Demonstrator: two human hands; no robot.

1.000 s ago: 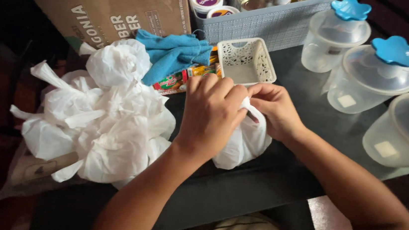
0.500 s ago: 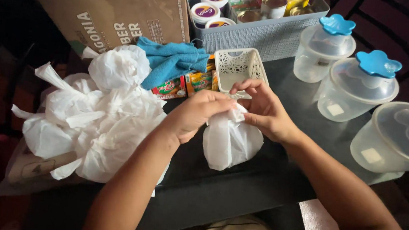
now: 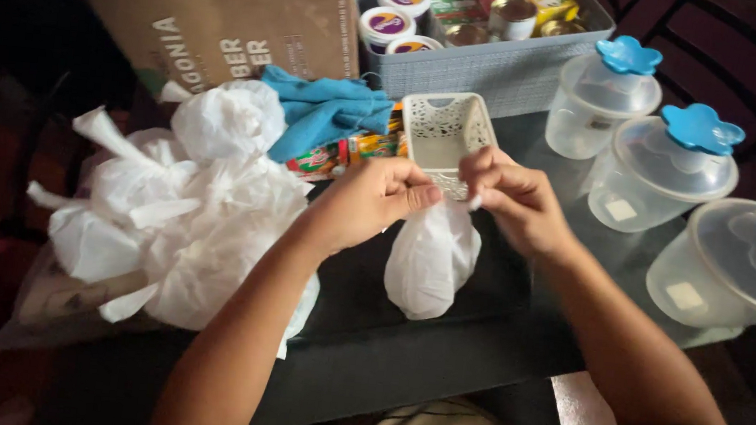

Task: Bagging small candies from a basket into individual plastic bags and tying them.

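Pinching the neck of a small white bag, the left hand and right hand both grip it above the dark surface (mid-tie, seemingly); left lies a heap of knotted bags, a white basket just beyond.

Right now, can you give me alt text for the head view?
Both hands, left hand and right hand, pinch the top of a small white plastic bag over a dark table. A pile of knotted white bags lies left; three blue-lidded clear containers stand right.
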